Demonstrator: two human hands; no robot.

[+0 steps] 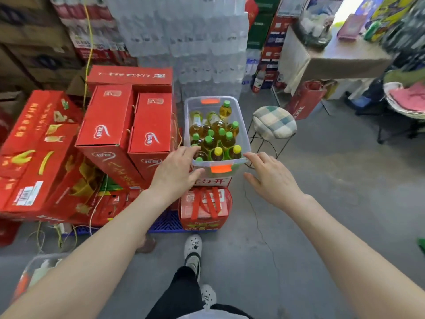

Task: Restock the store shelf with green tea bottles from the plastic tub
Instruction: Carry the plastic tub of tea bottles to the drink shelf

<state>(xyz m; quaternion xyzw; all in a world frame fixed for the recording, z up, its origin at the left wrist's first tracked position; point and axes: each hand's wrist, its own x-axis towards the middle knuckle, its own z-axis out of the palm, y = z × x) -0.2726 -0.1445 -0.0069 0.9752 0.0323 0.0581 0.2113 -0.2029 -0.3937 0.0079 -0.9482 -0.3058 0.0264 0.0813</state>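
Observation:
A clear plastic tub [244, 139] with orange handle clips sits on a stack of red drink cartons in front of me. Inside it stand several green tea bottles [215, 134] with green and yellow caps. My left hand [177, 169] is at the tub's near left corner, fingers spread over the rim and thumb stretched under its near edge. My right hand [269, 176] reaches toward the near right corner, fingers extended to the rim and thumb apart below it. Neither hand holds a bottle. No store shelf is visible.
Red gift cartons [108, 134] are piled to the left on a blue pallet [165, 224]. Shrink-wrapped water packs [195, 42] are stacked behind the tub. A checked stool [273, 122] stands right of it, a table [345, 58] beyond. Grey floor lies to the right.

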